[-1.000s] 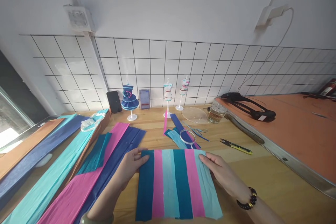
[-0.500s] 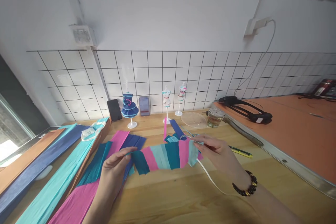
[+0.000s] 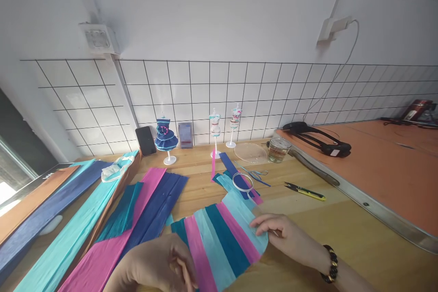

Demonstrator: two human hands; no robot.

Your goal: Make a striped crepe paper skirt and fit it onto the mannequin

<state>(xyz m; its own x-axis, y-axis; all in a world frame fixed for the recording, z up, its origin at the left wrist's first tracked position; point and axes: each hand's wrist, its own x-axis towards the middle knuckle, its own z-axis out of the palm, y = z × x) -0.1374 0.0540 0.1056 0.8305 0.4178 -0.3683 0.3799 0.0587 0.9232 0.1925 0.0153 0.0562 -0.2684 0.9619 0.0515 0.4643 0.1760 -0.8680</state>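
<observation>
The striped sheet (image 3: pixel 224 242), in teal, pink and light blue bands, lies slantwise over the counter (image 3: pixel 308 228) at the lower middle of the view, its lower part cut off by the frame edge. The left hand (image 3: pixel 164 260) is at its left side, slightly blurred, fingers curled inward; the fingertips are obscured, and whether they grip the sheet cannot be determined. The wrist runs out of view below. The right hand (image 3: pixel 278 232) has bent fingers against the light blue band at the right edge; the thumb is hard to make out, so a pinch cannot be told from mere contact. A magnifying glass (image 3: pixel 243 183) lies just beyond the sheet on overlapping cut strips (image 3: pixel 226 159), its handle smeared and indistinct. Near it, a thin tool with loops (image 3: pixel 262 173) is too small to identify. At left, a blue strip (image 3: pixel 157 205) passes partly behind the left hand, and a pink strip (image 3: pixel 99 260) is cut off below. At the far right, a reddish object (image 3: pixel 418 108) cannot be identified.
</observation>
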